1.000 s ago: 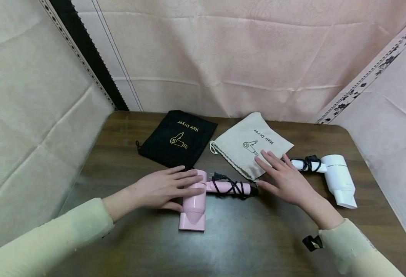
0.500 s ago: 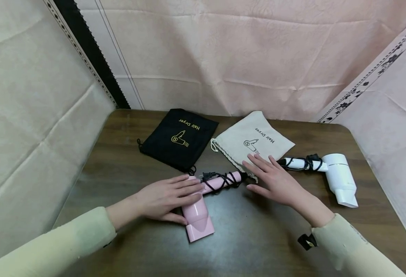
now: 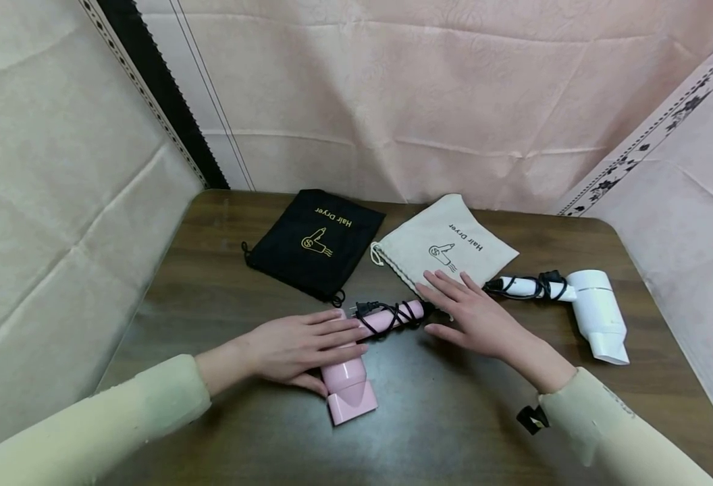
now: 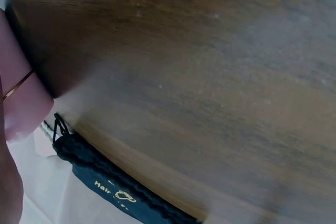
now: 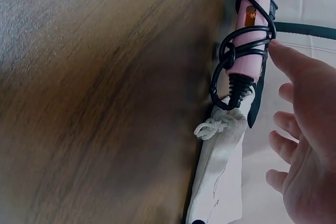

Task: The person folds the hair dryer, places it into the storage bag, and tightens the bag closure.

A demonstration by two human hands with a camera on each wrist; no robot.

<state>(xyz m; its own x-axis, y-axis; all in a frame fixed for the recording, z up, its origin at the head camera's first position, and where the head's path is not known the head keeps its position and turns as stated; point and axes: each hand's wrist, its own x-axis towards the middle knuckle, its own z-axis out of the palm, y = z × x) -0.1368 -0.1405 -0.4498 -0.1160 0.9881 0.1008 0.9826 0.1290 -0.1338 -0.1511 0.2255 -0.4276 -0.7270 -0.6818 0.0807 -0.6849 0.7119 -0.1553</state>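
Note:
A pink hair dryer [image 3: 343, 378] lies on the table in the head view, its nozzle toward me and its handle [image 5: 247, 51] angled away to the right. Black cord [image 5: 253, 29] is wound round that handle. My left hand [image 3: 298, 347] rests across the dryer's barrel with fingers straight, thumb along its left side. Just past the handle's end is my right hand [image 3: 478, 317], fingers spread and holding nothing; its fingertips overlap the lower edge of the white drawstring bag [image 3: 454, 236]. In the left wrist view the pink barrel [image 4: 23, 93] shows at the left edge.
A black drawstring bag [image 3: 317, 243] printed "Hair Dryer" lies flat at the back, left of the white one. On the right lies a white hair dryer [image 3: 597, 314] with its cord wrapped. Cloth curtains [image 3: 454, 101] hang behind and beside the wooden table [image 3: 210, 236].
The pink hair dryer has turned under my left hand, its handle swinging away from me and its nozzle shifting right and nearer. My right hand has moved left, toward the handle.

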